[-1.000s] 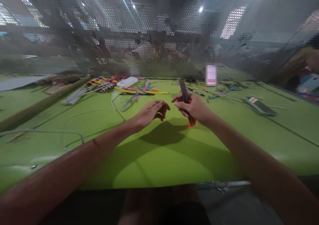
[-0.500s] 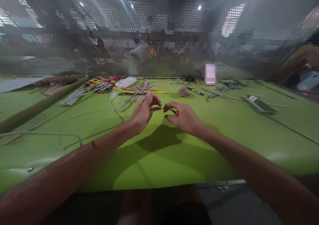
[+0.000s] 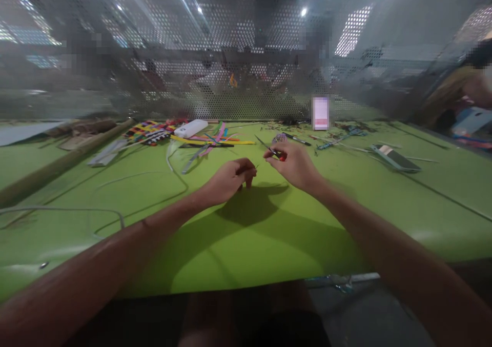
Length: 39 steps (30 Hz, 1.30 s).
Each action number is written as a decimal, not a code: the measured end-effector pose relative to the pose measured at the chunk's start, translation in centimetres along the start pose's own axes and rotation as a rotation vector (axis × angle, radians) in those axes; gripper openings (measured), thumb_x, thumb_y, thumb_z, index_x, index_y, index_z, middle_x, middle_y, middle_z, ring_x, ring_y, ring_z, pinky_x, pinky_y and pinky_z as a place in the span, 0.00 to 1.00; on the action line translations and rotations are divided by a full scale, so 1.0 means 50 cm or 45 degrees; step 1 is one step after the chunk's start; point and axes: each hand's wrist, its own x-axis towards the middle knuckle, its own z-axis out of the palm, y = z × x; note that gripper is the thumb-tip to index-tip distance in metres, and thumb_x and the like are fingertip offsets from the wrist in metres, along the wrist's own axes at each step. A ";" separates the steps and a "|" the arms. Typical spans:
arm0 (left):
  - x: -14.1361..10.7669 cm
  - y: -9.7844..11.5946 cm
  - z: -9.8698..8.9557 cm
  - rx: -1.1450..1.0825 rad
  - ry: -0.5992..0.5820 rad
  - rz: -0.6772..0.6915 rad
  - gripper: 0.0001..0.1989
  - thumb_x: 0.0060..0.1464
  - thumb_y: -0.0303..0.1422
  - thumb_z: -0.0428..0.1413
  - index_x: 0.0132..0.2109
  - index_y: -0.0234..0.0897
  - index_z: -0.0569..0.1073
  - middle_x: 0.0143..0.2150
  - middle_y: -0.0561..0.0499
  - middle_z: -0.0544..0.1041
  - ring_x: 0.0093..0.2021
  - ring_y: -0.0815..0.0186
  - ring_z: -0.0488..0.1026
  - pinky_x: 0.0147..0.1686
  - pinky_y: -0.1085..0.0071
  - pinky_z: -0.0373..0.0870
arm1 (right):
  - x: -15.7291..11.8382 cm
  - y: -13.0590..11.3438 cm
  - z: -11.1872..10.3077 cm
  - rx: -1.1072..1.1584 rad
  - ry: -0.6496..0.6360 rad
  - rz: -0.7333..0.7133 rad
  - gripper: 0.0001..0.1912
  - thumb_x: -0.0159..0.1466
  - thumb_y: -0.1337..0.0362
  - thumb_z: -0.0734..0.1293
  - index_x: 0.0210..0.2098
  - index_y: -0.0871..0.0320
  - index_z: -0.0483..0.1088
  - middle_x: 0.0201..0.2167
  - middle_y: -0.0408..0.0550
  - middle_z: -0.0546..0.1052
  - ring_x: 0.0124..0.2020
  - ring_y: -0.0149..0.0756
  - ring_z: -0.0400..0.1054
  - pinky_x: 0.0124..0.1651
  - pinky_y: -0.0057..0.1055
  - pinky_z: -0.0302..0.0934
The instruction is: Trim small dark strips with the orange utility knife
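Observation:
My left hand (image 3: 230, 180) is closed in a pinch just above the green tabletop (image 3: 238, 254). A tiny thin piece sticks out at its fingertips, too small to name for certain. To its right, my right hand (image 3: 295, 165) is closed round a small knife-like tool (image 3: 264, 144) with a red handle. The slim pointed blade aims up and to the left, apart from the left hand. Behind the right hand lies a ball of tangled coloured strands (image 3: 279, 138), partly covered by the fingers.
Coloured strips (image 3: 209, 144), a white power bank (image 3: 191, 128) with a cable, and a woven colourful piece (image 3: 149, 131) lie at the back left. A bamboo pole (image 3: 69, 162) crosses the left side. A pen (image 3: 295, 139) and a phone (image 3: 395, 158) lie right. A person (image 3: 461, 93) sits far right.
My left hand has lowered and turned, fingers pinched downward. The right hand has lifted up and right, away from the left one, and the tool's blade now points up and left.

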 end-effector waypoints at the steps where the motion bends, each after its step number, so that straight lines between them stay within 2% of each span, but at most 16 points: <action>1: -0.001 0.001 -0.001 0.028 0.041 0.030 0.10 0.61 0.38 0.59 0.38 0.36 0.77 0.31 0.50 0.79 0.28 0.68 0.72 0.30 0.70 0.70 | 0.000 0.001 0.000 0.002 0.012 -0.006 0.06 0.62 0.75 0.72 0.33 0.59 0.80 0.33 0.48 0.81 0.30 0.33 0.69 0.36 0.31 0.61; 3: -0.001 0.002 -0.005 0.063 0.110 0.093 0.11 0.56 0.40 0.63 0.36 0.36 0.81 0.37 0.47 0.80 0.36 0.65 0.75 0.35 0.69 0.72 | -0.001 0.003 0.000 0.042 0.038 -0.029 0.05 0.63 0.73 0.72 0.33 0.59 0.79 0.32 0.47 0.80 0.30 0.33 0.69 0.36 0.31 0.62; 5: 0.000 0.001 -0.009 -0.003 0.132 0.088 0.12 0.52 0.41 0.67 0.34 0.35 0.83 0.37 0.46 0.81 0.38 0.64 0.75 0.37 0.68 0.72 | -0.002 0.004 -0.002 0.123 0.096 -0.057 0.03 0.64 0.71 0.72 0.35 0.58 0.79 0.34 0.48 0.80 0.33 0.34 0.70 0.37 0.31 0.63; 8: 0.003 0.000 -0.010 -0.296 0.125 -0.067 0.14 0.49 0.42 0.70 0.34 0.35 0.84 0.31 0.48 0.80 0.30 0.67 0.73 0.32 0.69 0.71 | 0.000 0.005 -0.008 0.263 0.268 -0.077 0.07 0.65 0.65 0.72 0.44 0.55 0.77 0.44 0.50 0.77 0.38 0.36 0.70 0.35 0.30 0.65; 10: 0.005 0.001 -0.010 -0.503 0.139 -0.133 0.16 0.45 0.43 0.73 0.34 0.34 0.84 0.29 0.49 0.80 0.27 0.70 0.71 0.29 0.71 0.71 | 0.002 0.006 -0.012 0.337 0.342 -0.058 0.10 0.66 0.60 0.72 0.47 0.54 0.75 0.45 0.50 0.76 0.38 0.36 0.69 0.33 0.30 0.64; 12: 0.007 0.005 -0.010 -0.642 0.176 -0.127 0.18 0.42 0.43 0.75 0.33 0.34 0.84 0.28 0.49 0.79 0.26 0.71 0.71 0.28 0.73 0.70 | 0.003 0.005 -0.013 0.380 0.283 -0.045 0.10 0.68 0.56 0.70 0.44 0.54 0.74 0.39 0.48 0.74 0.33 0.34 0.67 0.31 0.30 0.62; 14: 0.007 0.011 -0.011 -0.724 0.217 -0.097 0.18 0.40 0.43 0.76 0.32 0.33 0.84 0.28 0.50 0.79 0.26 0.73 0.71 0.27 0.74 0.70 | 0.002 0.003 -0.009 0.345 0.120 -0.072 0.11 0.70 0.54 0.68 0.39 0.55 0.73 0.33 0.46 0.73 0.29 0.33 0.64 0.32 0.31 0.59; 17: 0.005 0.019 -0.012 -0.792 0.263 -0.071 0.18 0.40 0.42 0.76 0.32 0.33 0.84 0.29 0.51 0.80 0.26 0.74 0.70 0.27 0.75 0.70 | -0.006 -0.006 0.001 0.150 -0.076 -0.166 0.11 0.71 0.58 0.67 0.35 0.58 0.72 0.30 0.45 0.72 0.28 0.32 0.60 0.34 0.32 0.54; 20: 0.004 0.020 -0.011 -0.835 0.287 -0.055 0.17 0.41 0.40 0.76 0.33 0.33 0.84 0.30 0.50 0.81 0.26 0.74 0.70 0.28 0.75 0.70 | -0.014 -0.017 0.007 0.046 -0.166 -0.171 0.11 0.70 0.63 0.67 0.31 0.58 0.68 0.26 0.42 0.69 0.27 0.31 0.58 0.34 0.32 0.50; 24: 0.009 0.012 -0.009 -0.826 0.370 -0.060 0.16 0.42 0.40 0.75 0.32 0.33 0.82 0.33 0.48 0.82 0.26 0.74 0.70 0.29 0.74 0.70 | -0.020 -0.026 0.003 0.156 -0.225 -0.126 0.13 0.70 0.62 0.66 0.28 0.58 0.67 0.23 0.40 0.65 0.26 0.30 0.55 0.32 0.31 0.49; 28: 0.015 0.008 -0.009 -0.806 0.437 -0.056 0.16 0.43 0.40 0.73 0.32 0.32 0.81 0.33 0.47 0.82 0.25 0.74 0.69 0.28 0.73 0.70 | -0.021 -0.030 0.001 0.255 -0.287 -0.134 0.10 0.68 0.62 0.67 0.30 0.58 0.69 0.24 0.40 0.66 0.26 0.29 0.55 0.31 0.30 0.49; 30: 0.013 0.010 -0.009 -0.825 0.402 -0.053 0.16 0.43 0.40 0.74 0.33 0.32 0.81 0.33 0.48 0.82 0.25 0.74 0.69 0.28 0.73 0.70 | -0.021 -0.031 0.001 0.249 -0.279 -0.135 0.08 0.66 0.64 0.67 0.30 0.58 0.70 0.24 0.40 0.67 0.25 0.29 0.55 0.30 0.30 0.49; 35: 0.004 0.011 -0.003 -0.809 0.175 -0.038 0.18 0.44 0.42 0.75 0.36 0.33 0.82 0.29 0.51 0.79 0.27 0.72 0.73 0.28 0.73 0.72 | -0.021 -0.027 0.006 0.276 -0.254 -0.109 0.11 0.66 0.64 0.68 0.28 0.58 0.67 0.22 0.38 0.63 0.25 0.28 0.53 0.30 0.30 0.47; 39: 0.002 0.010 0.000 -0.737 0.181 0.018 0.19 0.43 0.42 0.75 0.34 0.33 0.81 0.28 0.52 0.78 0.27 0.72 0.72 0.29 0.73 0.71 | -0.023 -0.027 0.010 0.339 -0.240 -0.068 0.11 0.66 0.63 0.68 0.28 0.58 0.68 0.22 0.38 0.62 0.25 0.28 0.52 0.29 0.30 0.47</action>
